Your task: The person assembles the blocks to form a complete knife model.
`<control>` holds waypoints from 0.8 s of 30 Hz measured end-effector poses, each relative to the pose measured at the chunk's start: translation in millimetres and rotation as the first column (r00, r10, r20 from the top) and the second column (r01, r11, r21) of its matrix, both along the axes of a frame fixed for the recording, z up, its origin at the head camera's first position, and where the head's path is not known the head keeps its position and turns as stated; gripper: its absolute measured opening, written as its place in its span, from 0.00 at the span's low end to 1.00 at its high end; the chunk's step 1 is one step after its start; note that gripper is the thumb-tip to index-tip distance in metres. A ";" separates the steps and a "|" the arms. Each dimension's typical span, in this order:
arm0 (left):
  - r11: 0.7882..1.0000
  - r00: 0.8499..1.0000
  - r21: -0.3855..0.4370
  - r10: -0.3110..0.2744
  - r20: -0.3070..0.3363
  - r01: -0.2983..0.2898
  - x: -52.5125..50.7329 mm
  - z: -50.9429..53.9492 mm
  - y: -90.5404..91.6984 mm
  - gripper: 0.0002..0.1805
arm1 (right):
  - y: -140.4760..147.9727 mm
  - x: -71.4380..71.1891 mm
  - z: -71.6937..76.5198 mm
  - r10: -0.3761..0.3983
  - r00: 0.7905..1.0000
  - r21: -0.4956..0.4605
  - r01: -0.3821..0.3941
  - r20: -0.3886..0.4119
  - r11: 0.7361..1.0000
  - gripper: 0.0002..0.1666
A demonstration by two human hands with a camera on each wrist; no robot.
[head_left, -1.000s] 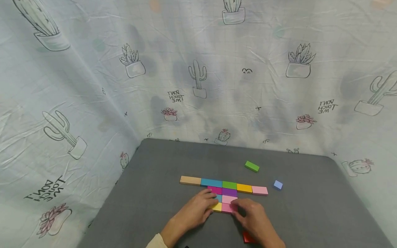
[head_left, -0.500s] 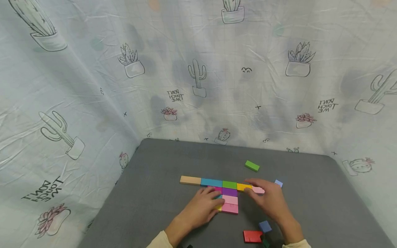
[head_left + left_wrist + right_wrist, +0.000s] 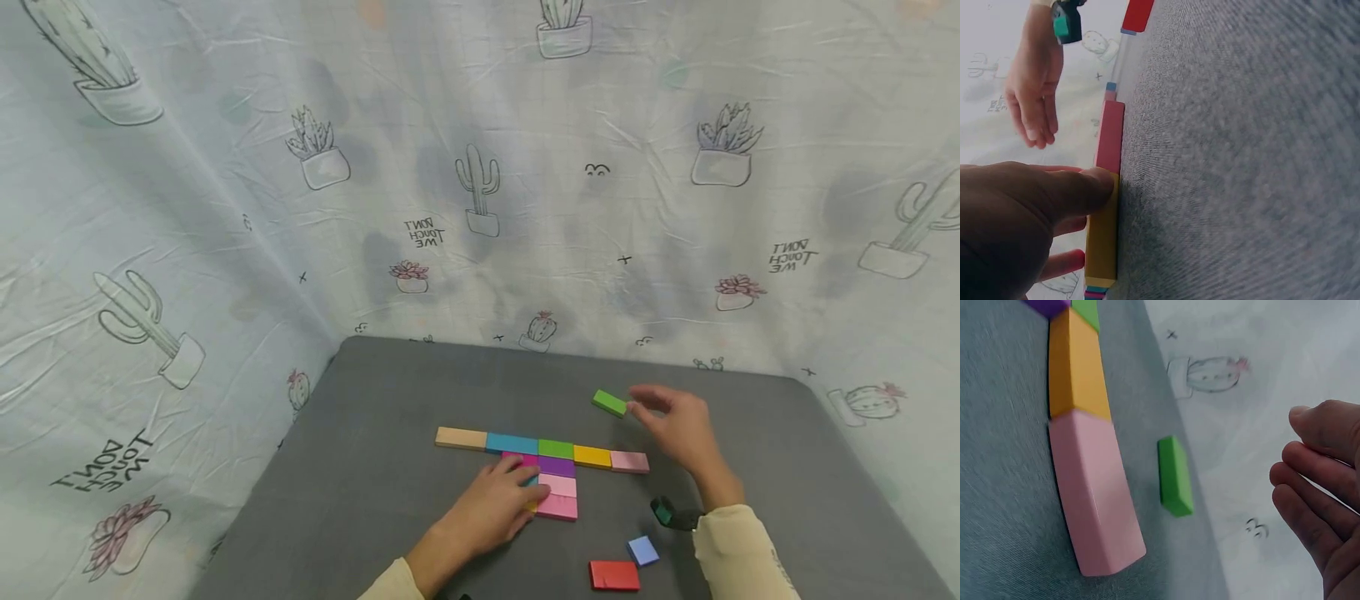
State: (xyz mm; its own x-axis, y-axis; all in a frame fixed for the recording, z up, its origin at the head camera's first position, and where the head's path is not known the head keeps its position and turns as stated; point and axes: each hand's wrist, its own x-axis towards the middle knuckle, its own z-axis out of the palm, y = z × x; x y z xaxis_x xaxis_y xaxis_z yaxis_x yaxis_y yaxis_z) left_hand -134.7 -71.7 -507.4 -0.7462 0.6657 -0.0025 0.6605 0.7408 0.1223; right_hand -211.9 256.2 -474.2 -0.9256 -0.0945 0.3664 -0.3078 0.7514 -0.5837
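Note:
In the head view my left hand (image 3: pixel 491 508) rests on the joined blocks, covering part of the magenta, blue and yellow ones. The left wrist view shows its thumb on the yellow block (image 3: pixel 1102 237), beside a pink block (image 3: pixel 1110 137). My right hand (image 3: pixel 678 425) is in the air just right of the loose green block (image 3: pixel 610 403), fingers spread and holding nothing. A row of tan (image 3: pixel 461 437), blue (image 3: pixel 512 443), green (image 3: pixel 556 448), orange-yellow (image 3: pixel 592 456) and pink (image 3: pixel 630 462) blocks lies above the purple block (image 3: pixel 557 467) and two pink ones (image 3: pixel 557 506).
A red block (image 3: pixel 614 575) and a small light-blue block (image 3: pixel 642 550) lie near the front of the grey table (image 3: pixel 360 500). A printed cloth (image 3: pixel 525 108) stands behind and along the sides.
My right hand has moved from the lower pink block up and right, past the row's right end, to beside the loose green block. The left hand has shifted slightly right over the blocks.

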 end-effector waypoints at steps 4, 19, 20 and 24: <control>1.000 1.000 0.007 -0.003 -0.012 0.003 0.6 0.4 0.2 0.22 | 6.2 -14.3 -5.1 -0.014 0.996 -0.014 0.016 0.088 1.000 0.17; 1.000 1.000 0.013 0.020 0.024 -0.020 2.0 2.6 2.2 0.20 | 9.4 -43.4 -47.3 -0.009 0.968 -0.088 0.032 0.249 0.996 0.23; 1.000 0.999 0.014 0.021 0.024 -0.021 2.1 2.5 2.3 0.20 | 8.8 -44.0 -49.5 -0.008 0.968 -0.085 0.030 0.250 0.996 0.23; 1.000 0.999 0.011 0.023 0.024 -0.023 2.6 3.1 2.3 0.21 | 6.0 -45.2 -54.8 -0.011 0.974 -0.074 0.028 0.226 0.997 0.22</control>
